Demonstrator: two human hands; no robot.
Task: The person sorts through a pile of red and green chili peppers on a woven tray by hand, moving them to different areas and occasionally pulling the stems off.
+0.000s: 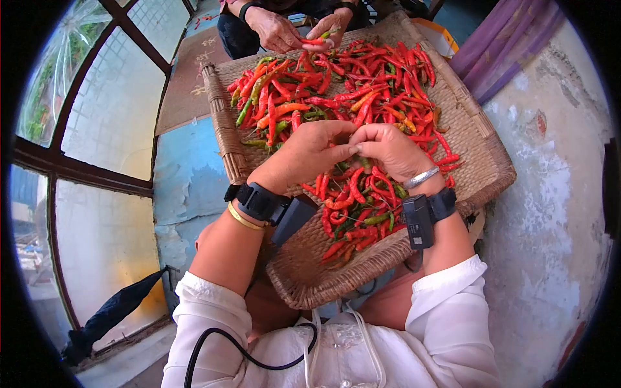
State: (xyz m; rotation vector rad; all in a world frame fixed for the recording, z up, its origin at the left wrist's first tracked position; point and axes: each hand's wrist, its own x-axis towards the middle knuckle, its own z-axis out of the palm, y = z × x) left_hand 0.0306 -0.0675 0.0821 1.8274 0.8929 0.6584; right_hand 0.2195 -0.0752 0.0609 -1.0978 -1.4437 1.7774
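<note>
My left hand (304, 154) and my right hand (391, 151) meet over the middle of a woven tray (475, 139). The thumb and fingers of each are pinched together, and their tips touch. What lies between the tips is too small or hidden to make out. Beyond my fingers spreads a large heap of red chili peppers (278, 90), with some orange and green ones among them. Nearer to me, below my wrists, lies a smaller pile of red and green chili peppers (359, 204).
Across the tray, another person's hands (278, 29) hold a few chilies. A framed window (107, 97) runs along the left, with a folded dark umbrella (119, 307) below it. On the right stand a worn wall (543, 194) and a purple curtain (504, 45). A black cable (259, 362) crosses my lap.
</note>
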